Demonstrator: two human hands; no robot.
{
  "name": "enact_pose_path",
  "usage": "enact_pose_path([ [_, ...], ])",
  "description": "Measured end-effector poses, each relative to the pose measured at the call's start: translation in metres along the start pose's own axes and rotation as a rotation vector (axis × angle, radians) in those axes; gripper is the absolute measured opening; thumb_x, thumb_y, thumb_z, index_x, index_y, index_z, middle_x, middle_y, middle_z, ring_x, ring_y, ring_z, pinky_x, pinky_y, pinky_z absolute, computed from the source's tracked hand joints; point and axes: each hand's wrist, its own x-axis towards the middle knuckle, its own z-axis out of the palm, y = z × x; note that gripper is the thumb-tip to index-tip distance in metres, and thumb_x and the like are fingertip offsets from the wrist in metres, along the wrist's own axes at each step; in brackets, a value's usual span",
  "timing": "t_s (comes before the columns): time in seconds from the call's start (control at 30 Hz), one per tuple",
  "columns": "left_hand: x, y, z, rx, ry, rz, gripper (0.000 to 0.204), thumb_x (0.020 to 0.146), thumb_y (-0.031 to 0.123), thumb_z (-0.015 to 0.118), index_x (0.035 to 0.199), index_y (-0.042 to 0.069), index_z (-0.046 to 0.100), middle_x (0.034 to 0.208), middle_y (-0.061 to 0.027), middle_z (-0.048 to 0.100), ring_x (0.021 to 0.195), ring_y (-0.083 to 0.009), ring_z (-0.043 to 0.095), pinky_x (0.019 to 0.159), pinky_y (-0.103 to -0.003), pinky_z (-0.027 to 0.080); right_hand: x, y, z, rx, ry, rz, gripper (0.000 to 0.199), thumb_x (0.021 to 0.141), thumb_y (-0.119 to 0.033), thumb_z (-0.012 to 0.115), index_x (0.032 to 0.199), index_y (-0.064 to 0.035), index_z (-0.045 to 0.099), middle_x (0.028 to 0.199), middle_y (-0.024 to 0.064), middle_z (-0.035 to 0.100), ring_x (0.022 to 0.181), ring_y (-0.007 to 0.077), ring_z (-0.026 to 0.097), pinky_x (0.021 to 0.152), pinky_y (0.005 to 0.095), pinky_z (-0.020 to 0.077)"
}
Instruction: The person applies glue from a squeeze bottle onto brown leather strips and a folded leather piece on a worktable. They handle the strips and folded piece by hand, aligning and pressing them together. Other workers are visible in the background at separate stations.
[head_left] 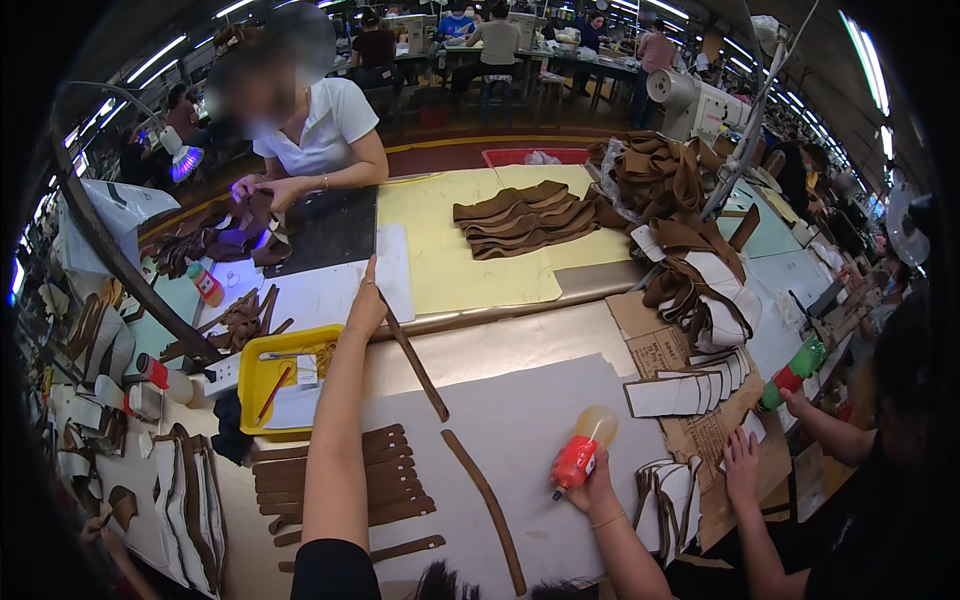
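Observation:
My left hand (368,305) reaches far forward over the table. It holds the upper end of a narrow brown strip (415,362), which slants down toward the middle of the table. My right hand (598,488) is wrapped round a squeeze bottle (582,450) with a red label and pale yellowish contents, tilted with its dark nozzle downward. Between my arms a second brown strip (482,505) lies lengthwise on the grey sheet (540,400). Beside my left forearm several brown strips (400,480) lie side by side, partly hidden by the arm.
A yellow tray (246,385) with a red pencil stands left of my forearm. Across the table a person (320,140) handles brown pieces. At right a co-worker's hand (742,465) rests near cardboard (650,340) and white-faced pieces (690,388). Brown strips (525,220) lie on yellow sheets.

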Motion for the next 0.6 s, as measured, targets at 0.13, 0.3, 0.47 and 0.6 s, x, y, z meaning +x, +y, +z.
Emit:
enact_pose_path([
  [0.13, -0.008, 0.044, -0.016, -0.116, 0.106, -0.095, 0.084, 0.078, -0.009, 0.045, 0.152, 0.013, 0.011, 0.141, -0.0283, 0.039, 0.127, -0.0421, 0.043, 0.102, -0.043, 0.041, 0.0, -0.001, -0.01, 0.029, -0.032, -0.011, 0.068, 0.083, -0.067, 0.055, 0.108, -0.0042, 0.055, 0.089, 0.0134, 0.063, 0.08, 0.0251, 0.065, 0.07, 0.0405, 0.0561],
  [0.3, -0.052, 0.068, -0.027, -0.133, 0.237, 0.121, 0.068, 0.082, -0.001, 0.052, 0.146, 0.005, 0.029, 0.132, -0.0224, 0.045, 0.121, -0.0372, 0.046, 0.103, -0.039, 0.039, 0.001, 0.0, 0.001, 0.033, -0.009, 0.001, 0.065, 0.085, -0.065, 0.054, 0.108, -0.0049, 0.055, 0.089, 0.0119, 0.064, 0.078, 0.0246, 0.065, 0.069, 0.04, 0.0561],
  [0.47, -0.194, 0.147, -0.036, -0.112, -0.263, 0.314, 0.046, 0.085, 0.011, 0.062, 0.128, 0.003, 0.05, 0.129, -0.0221, 0.048, 0.117, -0.0369, 0.05, 0.101, -0.039, 0.04, 0.006, 0.002, -0.002, 0.035, -0.019, -0.022, 0.063, 0.086, -0.064, 0.054, 0.107, -0.0049, 0.056, 0.087, 0.011, 0.064, 0.077, 0.0244, 0.065, 0.068, 0.0395, 0.0565],
  [0.6, -0.283, 0.159, -0.025, 0.101, -0.299, 0.375, 0.043, 0.084, 0.02, 0.066, 0.123, 0.005, 0.056, 0.128, -0.0175, 0.052, 0.118, -0.0328, 0.051, 0.101, -0.042, 0.04, 0.003, 0.0, 0.006, 0.017, -0.001, -0.075, 0.061, 0.088, -0.063, 0.053, 0.108, -0.0058, 0.055, 0.086, 0.0098, 0.063, 0.078, 0.0248, 0.064, 0.067, 0.0394, 0.0561],
])
